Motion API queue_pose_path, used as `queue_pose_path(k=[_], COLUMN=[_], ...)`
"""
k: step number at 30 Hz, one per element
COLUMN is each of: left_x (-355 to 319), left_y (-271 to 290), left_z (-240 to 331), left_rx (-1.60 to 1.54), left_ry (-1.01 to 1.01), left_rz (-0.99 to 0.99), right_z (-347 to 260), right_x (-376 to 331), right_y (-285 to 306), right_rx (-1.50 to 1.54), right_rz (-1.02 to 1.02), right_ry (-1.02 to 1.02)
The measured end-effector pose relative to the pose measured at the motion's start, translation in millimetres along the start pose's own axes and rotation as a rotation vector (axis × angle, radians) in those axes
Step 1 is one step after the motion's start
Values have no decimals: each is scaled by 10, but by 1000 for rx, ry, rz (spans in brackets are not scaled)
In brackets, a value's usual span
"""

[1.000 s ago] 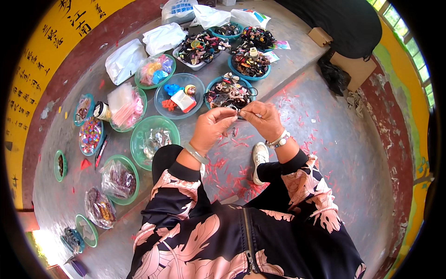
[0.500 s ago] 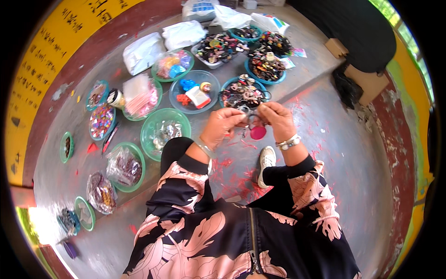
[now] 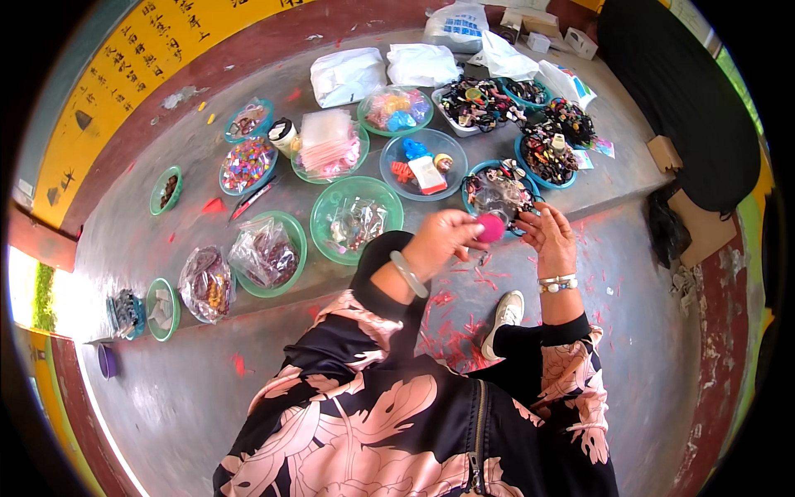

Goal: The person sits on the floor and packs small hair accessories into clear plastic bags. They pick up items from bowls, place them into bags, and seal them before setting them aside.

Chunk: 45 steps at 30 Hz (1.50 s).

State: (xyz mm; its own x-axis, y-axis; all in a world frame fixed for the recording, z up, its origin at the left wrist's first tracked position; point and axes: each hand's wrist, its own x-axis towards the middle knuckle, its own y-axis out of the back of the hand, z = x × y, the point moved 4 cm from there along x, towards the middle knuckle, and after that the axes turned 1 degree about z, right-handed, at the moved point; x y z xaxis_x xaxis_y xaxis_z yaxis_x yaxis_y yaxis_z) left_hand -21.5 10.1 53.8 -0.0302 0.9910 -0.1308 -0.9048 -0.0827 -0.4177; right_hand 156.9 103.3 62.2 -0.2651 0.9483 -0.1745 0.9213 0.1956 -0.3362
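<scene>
Gap separates left fingers (image 3: pixel 465 229), pinching a pink disc's (image 3: pixel 493 228) edge, from parted right fingers (image 3: pixel 550 225).

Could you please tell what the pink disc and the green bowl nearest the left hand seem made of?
Pink disc: felt or plastic, unclear which; its even colour looks matte.
Green bowl: probably smooth, glossy plastic; its wall looks slightly translucent.

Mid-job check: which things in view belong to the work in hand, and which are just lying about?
Seemingly in use:
- pink disc, in the left hand
- nearest blue bowl, by the right hand

Apparently lying about:
- white bags
- cardboard box
- black bag
- red scraps
</scene>
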Motion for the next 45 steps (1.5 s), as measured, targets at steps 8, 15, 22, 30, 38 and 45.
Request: queue_pose_path(k=[8, 15, 22, 30, 38, 45], left_x=[-595, -893, -454, -499, -639, -111], left_y=[1520, 2362, 2912, 2977, 2580, 1509], left_z=[-99, -921, -1143, -1409, -694, 369], left_rx=[-83, -243, -376, -371, -297, -132], left_ry=[-25, 99, -43, 47, -47, -292], left_rz=[438, 755, 790, 857, 892, 674], right_z=[26, 86, 174, 176, 60, -108], right_x=[-41, -46, 32, -3, -25, 112], right_y=[62, -51, -98, -124, -97, 162], right_rx=[-96, -217, -273, -316, -289, -158], right_rz=[-88, -148, -178, -191, -154, -62], right_ry=[-63, -85, -115, -130, -95, -36])
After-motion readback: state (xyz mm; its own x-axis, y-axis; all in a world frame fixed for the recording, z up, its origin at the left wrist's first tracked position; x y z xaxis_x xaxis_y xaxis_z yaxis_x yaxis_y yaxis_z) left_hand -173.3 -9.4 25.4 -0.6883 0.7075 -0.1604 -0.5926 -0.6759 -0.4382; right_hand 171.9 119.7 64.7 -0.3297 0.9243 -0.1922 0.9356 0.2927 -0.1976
